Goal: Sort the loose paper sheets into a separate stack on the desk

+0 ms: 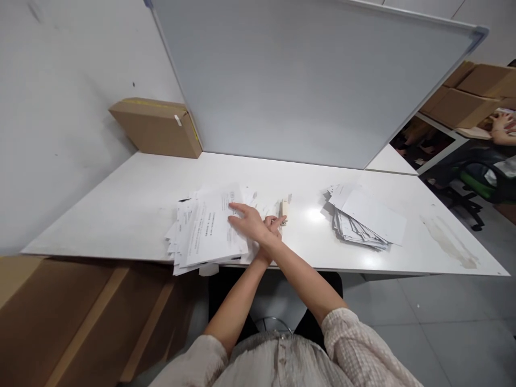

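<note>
My arms cross over the near edge of the white table. My right hand reaches to the left and lies flat, fingers stretched out, on the top sheet of a messy stack of printed papers. My left hand lies mostly hidden under my right wrist. Its curled fingers close on the near end of a small cream stapler lying on the table just right of the stack.
A second pile of papers lies to the right. A large whiteboard leans at the table's back, beside a cardboard box. Brown cartons stand at lower left. Another person's hand and boxes are at far right.
</note>
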Demonstrator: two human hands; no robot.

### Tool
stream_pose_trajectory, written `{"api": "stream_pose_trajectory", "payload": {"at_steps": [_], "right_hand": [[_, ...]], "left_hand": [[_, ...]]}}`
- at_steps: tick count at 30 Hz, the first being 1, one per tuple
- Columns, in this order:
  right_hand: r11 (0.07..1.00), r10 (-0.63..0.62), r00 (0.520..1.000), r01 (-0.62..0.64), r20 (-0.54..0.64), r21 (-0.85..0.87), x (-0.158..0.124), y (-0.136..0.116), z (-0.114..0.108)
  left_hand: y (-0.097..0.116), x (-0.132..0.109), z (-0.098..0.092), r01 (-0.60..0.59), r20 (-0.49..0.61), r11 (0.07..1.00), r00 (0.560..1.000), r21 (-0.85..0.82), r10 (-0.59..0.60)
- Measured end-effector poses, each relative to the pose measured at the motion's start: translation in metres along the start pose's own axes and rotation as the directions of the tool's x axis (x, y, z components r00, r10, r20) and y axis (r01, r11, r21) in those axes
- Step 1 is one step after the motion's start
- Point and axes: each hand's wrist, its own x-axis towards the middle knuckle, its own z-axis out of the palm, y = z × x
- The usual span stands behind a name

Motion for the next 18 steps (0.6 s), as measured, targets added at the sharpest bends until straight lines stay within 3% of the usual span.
{"api": "stream_pose_trajectory", "payload": {"at_steps": [3,9,14,18], "right_hand": [[0.972,0.031,0.996,-0.012,0.079,-0.234,0.006,0.001,0.002],[0.838,0.197,0.979,-0.139,0.055,-0.528,-0.021,-0.002,-0.013],[0.898,0.253,0.934,-0.129,0.253,-0.421,-0.021,-0.014,0.004],[0.919,0.209,0.955,-0.117,0.212,-0.377,-0.026,-0.018,0.007]], "left_hand": [[-0.002,0.001,0.001,0.005,0.079,0.991,0.997,0.134,-0.016],[0.0,-0.001,-0.002,0.014,0.154,0.98,0.987,0.197,-0.045],[0.007,0.001,0.001,-0.025,0.071,0.968,0.997,0.249,0.007],[0.011,0.001,0.001,-0.017,0.058,0.975,0.998,0.22,0.004]]}}
